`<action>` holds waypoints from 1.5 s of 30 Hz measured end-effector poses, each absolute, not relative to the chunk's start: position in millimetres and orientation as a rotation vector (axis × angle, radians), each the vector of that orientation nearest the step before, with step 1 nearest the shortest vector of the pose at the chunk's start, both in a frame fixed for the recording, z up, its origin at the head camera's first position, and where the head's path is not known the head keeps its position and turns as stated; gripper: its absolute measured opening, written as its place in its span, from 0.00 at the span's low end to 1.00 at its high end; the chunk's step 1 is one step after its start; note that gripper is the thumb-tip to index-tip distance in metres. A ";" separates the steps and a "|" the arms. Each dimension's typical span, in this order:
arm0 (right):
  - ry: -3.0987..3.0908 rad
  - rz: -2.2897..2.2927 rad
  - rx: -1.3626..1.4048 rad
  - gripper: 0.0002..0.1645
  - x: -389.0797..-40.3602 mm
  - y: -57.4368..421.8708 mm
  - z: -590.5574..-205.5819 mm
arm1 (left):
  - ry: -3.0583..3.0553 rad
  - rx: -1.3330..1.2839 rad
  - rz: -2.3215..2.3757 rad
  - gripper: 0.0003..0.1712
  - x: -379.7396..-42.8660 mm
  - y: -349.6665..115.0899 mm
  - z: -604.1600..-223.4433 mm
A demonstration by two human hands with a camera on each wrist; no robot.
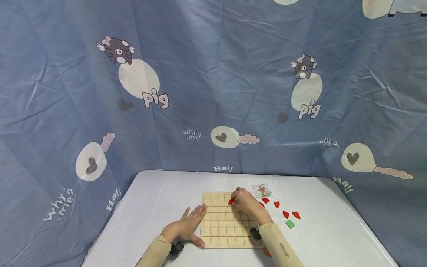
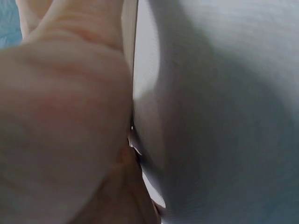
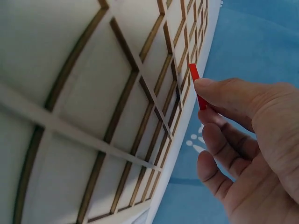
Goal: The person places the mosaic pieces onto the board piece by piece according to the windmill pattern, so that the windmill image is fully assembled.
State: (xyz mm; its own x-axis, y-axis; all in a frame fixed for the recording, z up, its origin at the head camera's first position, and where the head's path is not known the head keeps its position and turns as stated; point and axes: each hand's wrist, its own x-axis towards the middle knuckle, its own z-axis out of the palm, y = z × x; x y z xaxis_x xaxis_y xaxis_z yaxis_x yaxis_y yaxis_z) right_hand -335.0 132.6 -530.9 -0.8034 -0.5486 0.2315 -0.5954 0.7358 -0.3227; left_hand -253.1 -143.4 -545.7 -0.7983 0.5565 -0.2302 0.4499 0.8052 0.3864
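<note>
A square wooden grid board (image 1: 218, 224) lies on the white table. Along its left edge my left hand (image 1: 186, 225) rests with fingers spread and straight, the thumb at the near left corner. Over the board's far part, my right hand (image 1: 246, 202) pinches a red wedge-shaped tile (image 1: 231, 201) between thumb and finger. In the right wrist view the tile (image 3: 195, 77) is seen edge-on, just above the grid or at its surface; I cannot tell if it touches. The left wrist view is mostly filled by the left hand (image 2: 65, 116).
Several loose red quarter-round tiles (image 1: 285, 214) lie right of the board, one partly hidden by the right wrist. Close to them is a green square tile (image 1: 290, 224). A printed pattern card (image 1: 261, 190) lies behind. An orange tile (image 1: 267, 251) shows beside the right sleeve.
</note>
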 end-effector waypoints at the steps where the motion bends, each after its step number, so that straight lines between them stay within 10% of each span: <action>1: -2.820 0.582 0.926 0.10 -335.2 131.8 -531.8 | 2.657 0.765 0.452 0.79 -253.1 -143.5 -546.0; 45: -2.842 0.731 0.941 0.10 -340.7 126.4 -543.5 | 2.670 0.798 0.438 0.79 -256.2 -144.2 -549.7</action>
State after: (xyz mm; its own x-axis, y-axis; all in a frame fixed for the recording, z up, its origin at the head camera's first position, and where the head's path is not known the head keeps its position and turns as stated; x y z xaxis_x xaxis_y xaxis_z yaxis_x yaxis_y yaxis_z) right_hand -340.7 126.4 -543.5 -0.8120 -0.5484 0.1997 -0.5767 0.7014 -0.4187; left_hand -256.2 -144.2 -549.7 -0.7932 0.5706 -0.2126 0.4727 0.7971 0.3757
